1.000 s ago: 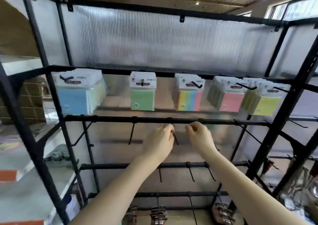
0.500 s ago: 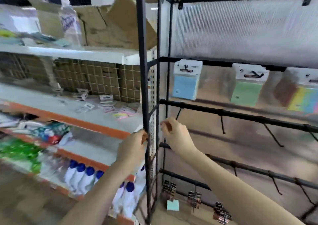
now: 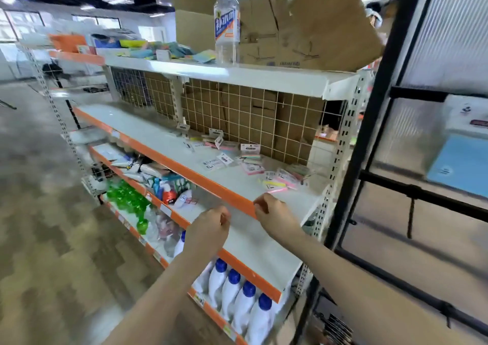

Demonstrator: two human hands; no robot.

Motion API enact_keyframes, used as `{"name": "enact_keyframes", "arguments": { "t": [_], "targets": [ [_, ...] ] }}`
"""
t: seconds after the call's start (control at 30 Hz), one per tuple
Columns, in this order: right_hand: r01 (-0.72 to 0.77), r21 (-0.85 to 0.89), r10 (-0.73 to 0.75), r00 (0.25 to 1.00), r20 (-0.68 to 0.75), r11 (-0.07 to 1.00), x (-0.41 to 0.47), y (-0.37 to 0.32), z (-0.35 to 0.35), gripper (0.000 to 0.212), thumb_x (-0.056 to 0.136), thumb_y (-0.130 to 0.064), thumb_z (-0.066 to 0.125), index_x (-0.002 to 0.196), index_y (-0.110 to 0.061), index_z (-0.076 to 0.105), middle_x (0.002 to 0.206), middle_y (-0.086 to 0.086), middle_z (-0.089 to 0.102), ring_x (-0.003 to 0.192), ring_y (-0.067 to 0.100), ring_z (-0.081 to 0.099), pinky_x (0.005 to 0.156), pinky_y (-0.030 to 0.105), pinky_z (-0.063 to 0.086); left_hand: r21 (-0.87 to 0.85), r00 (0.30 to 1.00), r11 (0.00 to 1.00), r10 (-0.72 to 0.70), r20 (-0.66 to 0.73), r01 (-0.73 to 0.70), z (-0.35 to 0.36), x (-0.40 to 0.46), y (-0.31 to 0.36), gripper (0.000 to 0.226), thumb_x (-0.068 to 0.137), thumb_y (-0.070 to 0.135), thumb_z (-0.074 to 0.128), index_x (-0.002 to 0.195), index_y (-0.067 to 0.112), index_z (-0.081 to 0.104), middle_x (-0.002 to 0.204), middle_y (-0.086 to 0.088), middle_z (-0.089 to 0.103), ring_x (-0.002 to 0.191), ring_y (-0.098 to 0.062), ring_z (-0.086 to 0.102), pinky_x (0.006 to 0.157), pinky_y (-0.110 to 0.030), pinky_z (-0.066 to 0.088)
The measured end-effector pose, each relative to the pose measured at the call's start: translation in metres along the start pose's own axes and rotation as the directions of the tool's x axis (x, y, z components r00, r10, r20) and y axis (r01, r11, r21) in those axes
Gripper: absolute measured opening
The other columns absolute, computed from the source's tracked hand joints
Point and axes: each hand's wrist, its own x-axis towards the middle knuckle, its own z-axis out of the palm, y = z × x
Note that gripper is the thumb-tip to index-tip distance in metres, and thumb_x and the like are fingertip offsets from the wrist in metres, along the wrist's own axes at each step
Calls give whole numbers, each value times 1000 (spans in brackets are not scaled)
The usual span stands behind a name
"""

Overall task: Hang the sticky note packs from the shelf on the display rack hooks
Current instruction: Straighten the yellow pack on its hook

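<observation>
A white metal shelf (image 3: 148, 122) with an orange front lip is filling the middle of the view, backed by a cream wire grid (image 3: 237, 112) with brown cardboard showing through it. To its right the display rack (image 3: 375, 101) is standing as a black tube frame with ribbed translucent panels; a thin black hook (image 3: 410, 219) is hanging from one crossbar, and a blue pack (image 3: 459, 165) with a white header is already hanging higher up. Creased brown boxes (image 3: 303, 27) are sitting on the top shelf beside a clear plastic bottle (image 3: 227, 25) with a blue and orange label. Lower shelves are carrying white jugs (image 3: 237, 299) with round blue caps and glossy green bottles (image 3: 126, 199). The floor (image 3: 39, 212) is looking mottled grey-brown, and the room behind is opening wide, with windows and ceiling lights blurred.

The sticky note packs (image 3: 253, 165) are lying scattered flat on the middle shelf near the grid, small pastel rectangles in pink, yellow and green with white card headers, well apart from both hands.

The left hand (image 3: 211, 228) is hovering by the shelf's orange lip with fingers loosely curled, its grip holding nothing. The right hand (image 3: 274, 216) is reaching over the same lip, fingers also loosely curled, its grip likewise holding nothing.
</observation>
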Motion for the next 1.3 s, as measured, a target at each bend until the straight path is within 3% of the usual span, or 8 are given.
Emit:
{"name": "enact_keyframes", "arguments": {
  "t": [0.27, 0.63, 0.8, 1.07, 1.17, 1.3],
  "targets": [
    [-22, -53, 23, 1000, 15, 998, 122, -11, 71, 17, 96, -22, 48, 101, -11, 59, 101, 7, 67, 82, 17, 56, 69, 27, 44, 95, 994, 995, -27, 103, 17, 8, 101, -48, 25, 97, 18, 38, 109, 21, 59, 110, -2, 63, 91, -23, 59, 77, -35, 51],
    [-81, -170, 95, 993, 73, 982, 208, -1, 111, 23, 94, -15, 47, 113, -7, 58, 116, 12, 60, 109, 27, 56, 91, 33, 44, 29, 1000, 1000, 3, 22, -3, 23, 200, -100, 23, 95, 16, 42, 110, 21, 60, 108, 1, 64, 95, -18, 59, 67, -27, 40],
    [-168, -176, 172, 985, 10, 970, 248, 12, 113, 27, 94, -14, 47, 118, -7, 56, 124, 12, 58, 116, 27, 53, 94, 31, 39, 11, 993, 999, 51, 105, -53, 44, 263, -107, 29, 94, 14, 44, 119, 21, 56, 119, -4, 60, 111, -23, 54, 85, -35, 48],
    [-331, -270, 299, 942, -151, 904, 323, 37, 115, 32, 93, -17, 47, 123, -13, 55, 129, 11, 51, 120, 31, 46, 95, 35, 38, 137, 964, 977, 128, 235, -163, 85, 352, -128, 44, 93, 36, 49, 132, 16, 41, 134, -8, 45, 129, -28, 35, 102, -38, 34],
    [-320, -406, 293, 947, -127, 856, 349, 46, 118, 43, 95, -23, 47, 135, -7, 46, 140, 13, 42, 129, 31, 38, 106, 35, 32, 131, 947, 967, 177, 268, -217, 94, 373, -142, 60, 88, 55, 52, 134, 19, 38, 138, -5, 41, 131, -25, 33, 104, -36, 29],
    [-376, -476, 377, 921, -99, 795, 368, 54, 121, 58, 96, -37, 47, 143, -5, 35, 146, 14, 36, 134, 33, 33, 110, 39, 29, 98, 915, 941, 285, 284, -324, 102, 388, -159, 68, 83, 63, 52, 134, 21, 37, 139, -1, 37, 131, -22, 32, 107, -34, 25]
  ]
}}
